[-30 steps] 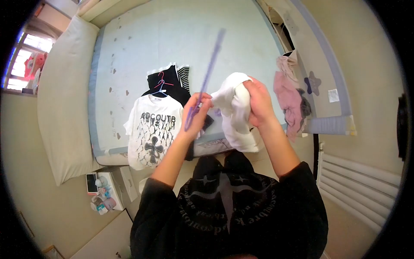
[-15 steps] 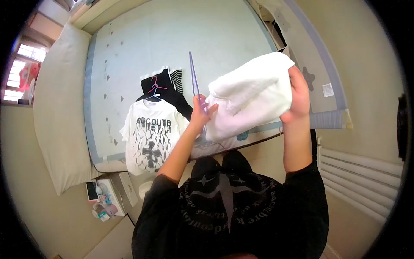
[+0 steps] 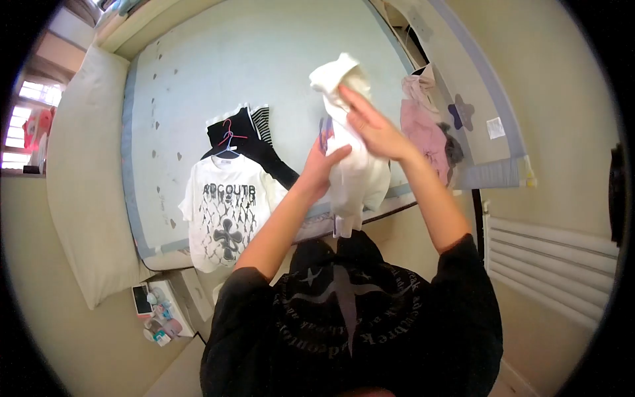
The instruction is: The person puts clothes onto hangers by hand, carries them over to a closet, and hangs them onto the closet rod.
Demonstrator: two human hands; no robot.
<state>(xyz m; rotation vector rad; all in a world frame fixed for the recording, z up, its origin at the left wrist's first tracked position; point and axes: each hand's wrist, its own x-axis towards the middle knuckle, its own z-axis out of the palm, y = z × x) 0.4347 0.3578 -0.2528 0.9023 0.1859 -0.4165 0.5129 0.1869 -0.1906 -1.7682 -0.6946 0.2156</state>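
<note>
A white garment (image 3: 354, 169) hangs bunched in front of me, over the bed's near edge. My right hand (image 3: 374, 126) grips its upper part, fingers pressed on the cloth. My left hand (image 3: 323, 162) is closed at the garment's left side, holding a purple hanger (image 3: 325, 132) that is mostly hidden. On the bed to the left lies a white printed T-shirt (image 3: 221, 198) with a blue hanger (image 3: 227, 150) at its neck. Above it are a black garment (image 3: 254, 149) and a pink hanger (image 3: 229, 135).
The bed (image 3: 264, 53) has a light blue cover. Pink clothes (image 3: 423, 132) lie by its right edge. A long pillow (image 3: 86, 178) is at the left, a small cabinet (image 3: 188, 298) at the lower left, and a white radiator (image 3: 549, 264) at the right.
The white garment, spread out half a second ago, is now gathered and hangs lengthwise. My right hand has moved left, close to my left hand. The purple hanger has dropped mostly behind the cloth.
</note>
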